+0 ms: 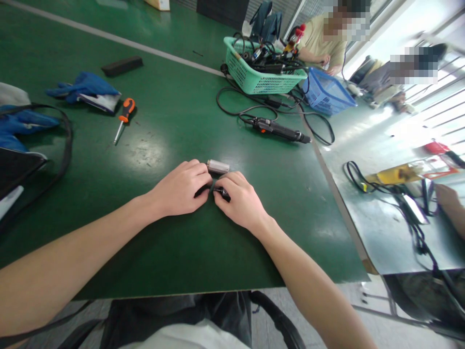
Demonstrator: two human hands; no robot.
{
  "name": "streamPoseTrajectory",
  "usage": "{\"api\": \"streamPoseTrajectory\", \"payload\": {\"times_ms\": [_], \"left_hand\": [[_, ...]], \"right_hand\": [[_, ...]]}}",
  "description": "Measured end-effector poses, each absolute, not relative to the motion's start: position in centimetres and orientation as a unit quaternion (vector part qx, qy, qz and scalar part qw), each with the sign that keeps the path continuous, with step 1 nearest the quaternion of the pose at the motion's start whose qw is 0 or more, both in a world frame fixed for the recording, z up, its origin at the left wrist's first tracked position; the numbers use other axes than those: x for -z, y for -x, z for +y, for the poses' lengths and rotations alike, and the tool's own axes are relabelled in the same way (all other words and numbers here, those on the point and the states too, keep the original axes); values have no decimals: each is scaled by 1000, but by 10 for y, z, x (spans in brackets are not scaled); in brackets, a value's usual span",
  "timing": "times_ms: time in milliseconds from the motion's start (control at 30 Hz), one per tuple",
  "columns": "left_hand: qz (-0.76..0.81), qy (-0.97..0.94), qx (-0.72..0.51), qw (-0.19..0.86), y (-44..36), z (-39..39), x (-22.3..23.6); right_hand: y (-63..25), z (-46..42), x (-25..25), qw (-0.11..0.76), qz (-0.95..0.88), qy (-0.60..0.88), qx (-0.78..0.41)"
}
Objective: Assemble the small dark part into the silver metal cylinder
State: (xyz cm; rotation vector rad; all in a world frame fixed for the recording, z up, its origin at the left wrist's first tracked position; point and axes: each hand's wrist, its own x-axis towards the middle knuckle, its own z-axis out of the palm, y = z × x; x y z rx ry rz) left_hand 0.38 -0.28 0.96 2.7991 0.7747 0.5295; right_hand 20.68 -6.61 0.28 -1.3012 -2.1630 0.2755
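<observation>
My left hand (187,188) rests over the green table with its fingers curled and pressed together; what they hold, if anything, is hidden. Close beside it, my right hand (240,198) pinches a small black part (224,194) between thumb and fingers. Most of that part is covered, so its kind cannot be made out. Just beyond the fingertips of both hands, a short silvery metal cylinder (218,167) lies on its side.
An orange-handled screwdriver (125,116) and blue gloves (87,89) lie to the left. A corded electric screwdriver (279,130) lies ahead, near a green basket (261,82) of tools and a blue basket (329,92). Other people sit at the right-hand tables.
</observation>
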Motion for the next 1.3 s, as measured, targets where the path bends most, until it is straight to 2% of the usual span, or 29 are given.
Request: {"api": "streamPoseTrajectory", "payload": {"times_ms": [1033, 1300], "left_hand": [[268, -944, -165, 96, -3, -2, -8], [270, -943, -173, 88, -2, -3, -7]], "right_hand": [[-206, -67, -4, 297, -816, 485, -101], [-249, -57, -17, 213, -825, 517, -83]]}}
